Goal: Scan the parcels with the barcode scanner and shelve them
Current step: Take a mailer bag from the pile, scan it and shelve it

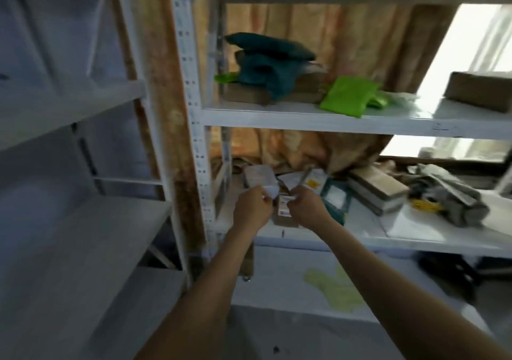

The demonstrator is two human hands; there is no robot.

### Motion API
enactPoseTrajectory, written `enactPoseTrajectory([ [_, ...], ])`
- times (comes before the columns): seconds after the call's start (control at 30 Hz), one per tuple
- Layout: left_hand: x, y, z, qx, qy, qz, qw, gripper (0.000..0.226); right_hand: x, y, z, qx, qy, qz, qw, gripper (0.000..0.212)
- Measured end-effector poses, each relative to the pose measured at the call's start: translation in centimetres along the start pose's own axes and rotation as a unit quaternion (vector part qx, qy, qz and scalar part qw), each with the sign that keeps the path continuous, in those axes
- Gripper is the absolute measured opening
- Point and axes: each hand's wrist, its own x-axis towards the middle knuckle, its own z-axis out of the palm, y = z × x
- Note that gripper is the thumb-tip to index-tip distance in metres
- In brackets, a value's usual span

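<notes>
The picture is dim in general, with a cool grey tone on the left side. The strongest light comes from a window [482, 38] at the upper right, which is overexposed to plain white and shows no detail. This light makes a pale glare on the white shelf board [304, 118] and a haze over the things nearest the window. The space under the lower shelf is in deep shadow. The whole frame is soft with motion blur; edges are smeared and label text is not readable. The wide-angle lens bends the shelf post [191, 110] and stretches the forearms at the bottom edge.
</notes>
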Motion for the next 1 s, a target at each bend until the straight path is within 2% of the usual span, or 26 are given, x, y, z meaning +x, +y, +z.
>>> enactPoseTrajectory([
  [0.13,2.2,1.4,6.5,-0.018,-0.06,-0.012,0.998,0.027,1.7,6.4,-2.5,-0.026,0.019,0.065,0.997,0.03],
  [0.27,5.1,3.0,11.7,-0.016,-0.1,-0.021,0.995,0.037,4.9,11.6,-3.7,-0.013,-0.004,0.104,0.994,0.024],
  [0.33,7.0,3.5,14.3,-0.005,-0.112,-0.028,0.993,0.035,7.5,14.5,-4.0,0.018,-0.006,0.123,0.992,0.023],
  [0.4,9.3,4.1,16.9,0.016,-0.11,-0.028,0.993,0.024,10.3,17.1,-4.3,0.079,-0.002,0.14,0.987,0.031],
  [0.53,15.3,3.2,23.0,0.074,-0.093,-0.027,0.993,0.037,15.6,21.3,-5.1,0.145,-0.019,0.165,0.976,0.039],
  [0.6,16.7,3.4,24.0,0.106,-0.108,-0.041,0.988,0.03,18.0,23.1,-5.0,0.168,-0.029,0.182,0.968,0.039],
  [0.7,18.2,3.6,25.1,0.08,-0.126,-0.066,0.987,0.026,21.1,25.1,-4.5,0.187,-0.056,0.198,0.961,0.042],
  [0.87,21.7,3.7,26.5,0.052,-0.142,-0.105,0.983,0.026,25.9,26.5,-3.0,0.195,-0.072,0.197,0.958,0.03],
  [1.0,25.4,3.0,28.0,0.038,-0.131,-0.1,0.986,0.025,29.6,26.2,-2.2,0.209,-0.089,0.2,0.953,0.011],
])
